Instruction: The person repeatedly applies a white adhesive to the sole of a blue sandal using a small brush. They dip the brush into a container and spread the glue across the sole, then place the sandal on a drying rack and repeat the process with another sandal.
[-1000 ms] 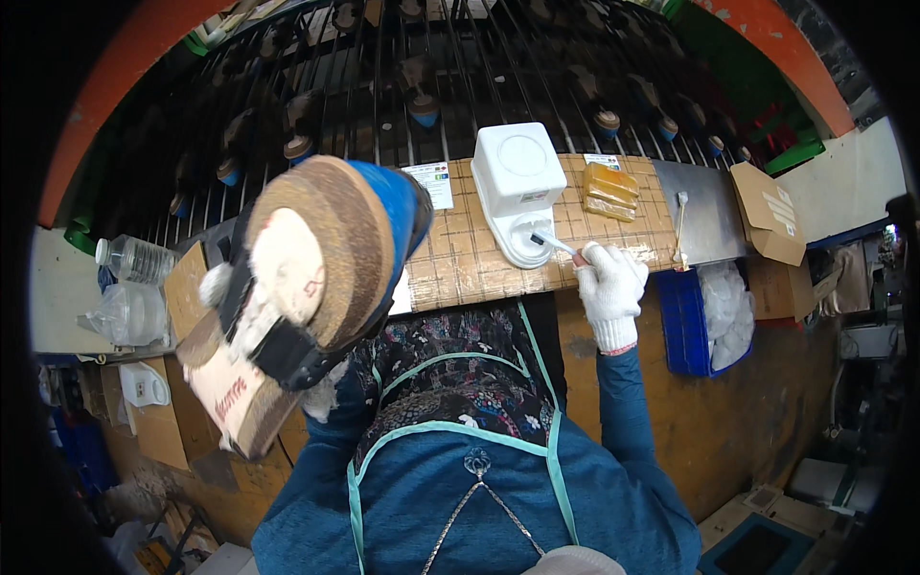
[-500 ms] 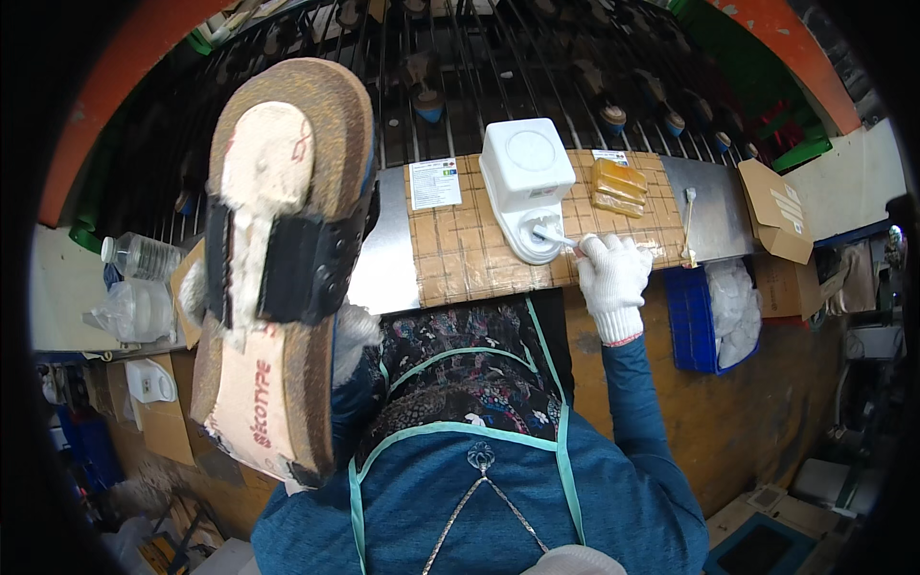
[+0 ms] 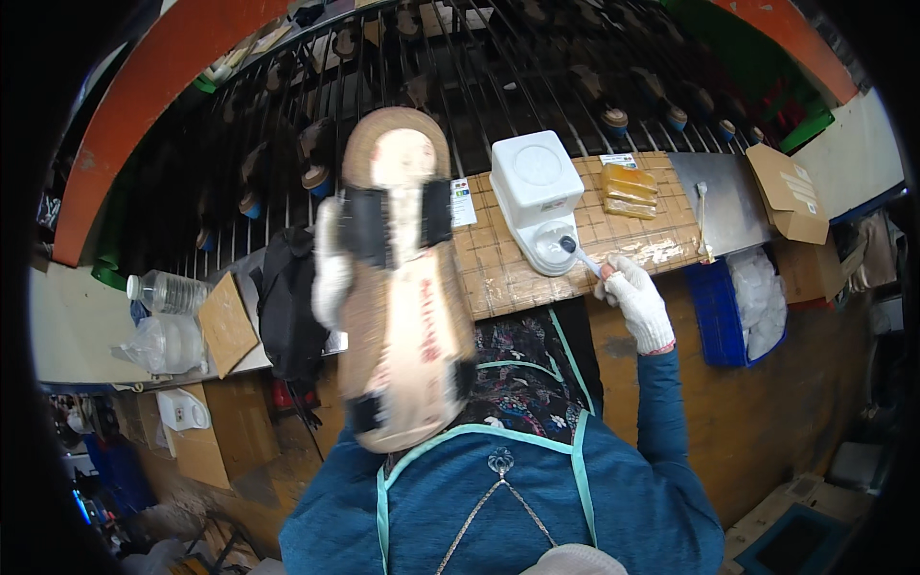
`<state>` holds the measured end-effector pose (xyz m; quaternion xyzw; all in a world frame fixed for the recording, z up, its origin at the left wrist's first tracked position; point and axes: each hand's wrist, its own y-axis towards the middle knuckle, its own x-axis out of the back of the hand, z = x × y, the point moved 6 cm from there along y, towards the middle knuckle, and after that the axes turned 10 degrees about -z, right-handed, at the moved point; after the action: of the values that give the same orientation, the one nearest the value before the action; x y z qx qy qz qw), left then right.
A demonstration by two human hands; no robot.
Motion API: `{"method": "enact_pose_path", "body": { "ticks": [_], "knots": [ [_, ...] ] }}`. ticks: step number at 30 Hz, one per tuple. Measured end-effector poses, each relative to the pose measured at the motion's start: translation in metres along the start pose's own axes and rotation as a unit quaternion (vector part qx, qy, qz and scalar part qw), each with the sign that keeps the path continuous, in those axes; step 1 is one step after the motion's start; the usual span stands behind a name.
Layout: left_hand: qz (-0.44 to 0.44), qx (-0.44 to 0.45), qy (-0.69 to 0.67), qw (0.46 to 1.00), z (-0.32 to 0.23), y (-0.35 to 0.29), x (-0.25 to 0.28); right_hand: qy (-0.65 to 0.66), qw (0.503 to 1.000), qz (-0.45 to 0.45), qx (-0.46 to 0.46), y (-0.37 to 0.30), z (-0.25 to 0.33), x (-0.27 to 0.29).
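Observation:
My left hand, in a white glove, grips an unfinished sandal by its side. The sandal is raised close and blurred by motion, with a brown cork-like rim, a pale middle and black strap ends folded across it. In my right hand, also gloved with bare fingertips showing, is a small brush with a pale handle and dark tip. That tip is over the round cup at the front of a white plastic dispenser, which stands on a cardboard-covered board.
Yellowish blocks lie right of the dispenser, with a thin stick further right. A blue bin holding clear plastic hangs low at right. Behind runs a rack of dark rods carrying several shoe parts. A clear bottle lies at left.
The sandal has moved right and lower, smearing with motion. My right hand has drawn back slightly, and the brush's dark tip now shows above the cup. The whole view has shifted a little.

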<state>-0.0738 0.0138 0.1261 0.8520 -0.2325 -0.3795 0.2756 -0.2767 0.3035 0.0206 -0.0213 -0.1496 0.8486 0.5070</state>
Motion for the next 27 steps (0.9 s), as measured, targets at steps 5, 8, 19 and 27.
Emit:
{"method": "enact_pose_path", "body": {
  "ticks": [5,8,19,27],
  "knots": [
    [-0.007,-0.014,-0.055,0.998,0.024,-0.032,-0.027,-0.284,0.850,-0.198,0.397,-0.027,0.092,-0.014],
    [-0.014,-0.010,-0.054,0.998,0.026,-0.036,-0.036,-0.258,0.753,-0.245,0.554,-0.058,0.153,-0.025],
    [0.029,0.035,0.149,0.988,0.035,-0.040,-0.013,-0.016,0.922,-0.071,0.381,-0.060,0.159,-0.083],
    [0.036,-0.013,0.151,0.988,0.013,-0.038,-0.016,-0.123,0.815,-0.186,0.535,-0.055,0.198,-0.085]
  ]
}}
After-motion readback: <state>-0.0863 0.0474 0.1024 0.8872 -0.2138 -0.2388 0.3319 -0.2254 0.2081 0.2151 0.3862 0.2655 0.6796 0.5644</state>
